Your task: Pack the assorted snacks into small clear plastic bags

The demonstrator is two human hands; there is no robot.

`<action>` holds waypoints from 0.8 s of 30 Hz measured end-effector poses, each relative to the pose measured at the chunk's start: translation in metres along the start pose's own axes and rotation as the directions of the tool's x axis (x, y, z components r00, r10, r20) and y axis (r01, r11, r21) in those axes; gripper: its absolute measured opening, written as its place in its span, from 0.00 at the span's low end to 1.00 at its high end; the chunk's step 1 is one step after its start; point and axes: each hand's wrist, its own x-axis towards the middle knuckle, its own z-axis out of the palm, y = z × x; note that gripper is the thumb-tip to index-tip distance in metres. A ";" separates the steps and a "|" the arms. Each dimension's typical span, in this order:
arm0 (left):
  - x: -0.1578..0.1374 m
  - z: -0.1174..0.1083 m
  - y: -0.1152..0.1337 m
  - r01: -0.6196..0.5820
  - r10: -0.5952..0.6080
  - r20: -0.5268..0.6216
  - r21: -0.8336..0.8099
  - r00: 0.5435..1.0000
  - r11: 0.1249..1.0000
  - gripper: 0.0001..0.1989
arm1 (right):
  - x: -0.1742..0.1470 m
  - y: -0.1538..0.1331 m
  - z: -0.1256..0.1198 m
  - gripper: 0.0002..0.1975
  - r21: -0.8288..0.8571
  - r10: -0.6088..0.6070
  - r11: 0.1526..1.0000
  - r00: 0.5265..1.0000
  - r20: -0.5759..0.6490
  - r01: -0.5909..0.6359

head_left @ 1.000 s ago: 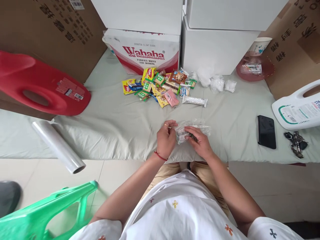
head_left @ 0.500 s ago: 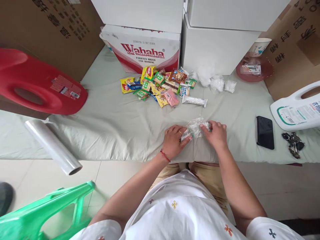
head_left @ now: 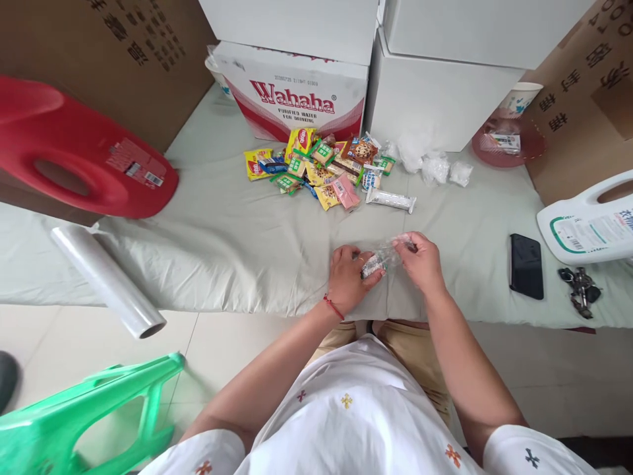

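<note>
My left hand [head_left: 350,277] is closed on a small wrapped packet [head_left: 373,265] near the front edge of the cloth-covered surface. The packet looks pale with a dark or green spot; its kind is unclear. Crumpled clear plastic film [head_left: 392,253] stretches from the packet to my right hand [head_left: 421,261], which pinches its far end between thumb and fingers. Beyond both hands lies a white wrapped snack bar [head_left: 391,200], in front of a pile of small packaged snacks [head_left: 316,173]. Balls of crumpled plastic film [head_left: 435,168] lie to the right of the pile.
A roll of plastic film [head_left: 106,280] overhangs the front edge at left, near a red jug [head_left: 143,178]. At right are a black phone [head_left: 526,266], keys [head_left: 581,290] and a white bottle [head_left: 573,227]. A Wahaha box [head_left: 297,99] stands behind; a green stool [head_left: 89,402] is below left.
My right hand has pulled the plastic film up and away from the packet, so the film is drawn out longer. My left hand stays on the packet. The view has shifted slightly.
</note>
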 end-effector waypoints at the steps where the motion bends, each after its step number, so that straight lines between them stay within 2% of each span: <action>1: -0.001 0.000 0.002 0.019 -0.019 0.000 0.016 1.000 1.000 0.22 | -0.006 -0.010 0.006 0.09 0.005 -0.051 0.999 0.999 -0.008 0.051; 3: -0.003 0.002 0.004 0.065 -0.066 0.010 0.061 0.998 0.996 0.17 | -0.021 -0.026 0.019 0.05 -0.032 -0.150 0.988 0.987 0.063 0.152; 5: -0.004 0.003 0.004 0.102 -0.105 0.023 0.090 0.994 0.991 0.11 | -0.035 -0.036 0.031 0.06 -0.086 -0.218 0.969 0.963 0.157 0.233; 7: -0.002 0.002 -0.001 0.088 -0.091 0.048 0.044 0.995 0.995 0.11 | -0.045 -0.038 0.040 0.08 -0.138 -0.236 0.955 0.954 0.186 0.263; 8: 0.000 0.000 -0.006 0.058 -0.057 0.064 -0.018 0.996 0.998 0.15 | -0.049 -0.037 0.044 0.09 -0.161 -0.231 0.952 0.955 0.184 0.261; 11: 0.005 -0.013 -0.028 -0.045 0.098 0.153 -0.317 0.983 0.947 0.37 | -0.058 -0.033 0.052 0.10 -0.258 -0.207 0.933 0.960 0.190 0.253; 12: 0.005 -0.019 -0.034 -0.043 0.128 0.182 -0.413 0.975 0.910 0.41 | -0.061 -0.032 0.054 0.11 -0.312 -0.202 0.915 0.960 0.195 0.256; 13: 0.005 -0.026 -0.040 -0.020 0.126 0.190 -0.481 0.974 0.877 0.41 | -0.063 -0.032 0.056 0.11 -0.372 -0.199 0.891 0.959 0.200 0.262; 15: 0.002 -0.038 -0.045 0.015 0.052 0.112 -0.525 0.992 0.851 0.33 | -0.069 -0.033 0.062 0.13 -0.478 -0.209 0.828 0.953 0.221 0.293; 17: -0.002 -0.047 -0.042 -0.027 0.005 -0.045 -0.510 0.999 0.859 0.23 | -0.076 -0.035 0.067 0.14 -0.543 -0.244 0.764 0.935 0.256 0.348; 19: -0.004 -0.048 -0.032 -0.135 0.083 -0.126 -0.496 0.989 0.858 0.16 | -0.084 -0.034 0.071 0.15 -0.581 -0.276 0.716 0.921 0.275 0.388; 21: -0.005 -0.041 -0.023 -0.198 0.175 -0.093 -0.491 0.980 0.848 0.14 | -0.094 -0.030 0.073 0.16 -0.605 -0.302 0.678 0.908 0.289 0.418; 24: -0.003 -0.023 -0.017 -0.130 0.135 -0.021 -0.448 0.991 0.885 0.15 | -0.112 -0.020 0.070 0.16 -0.584 -0.377 0.626 0.857 0.352 0.516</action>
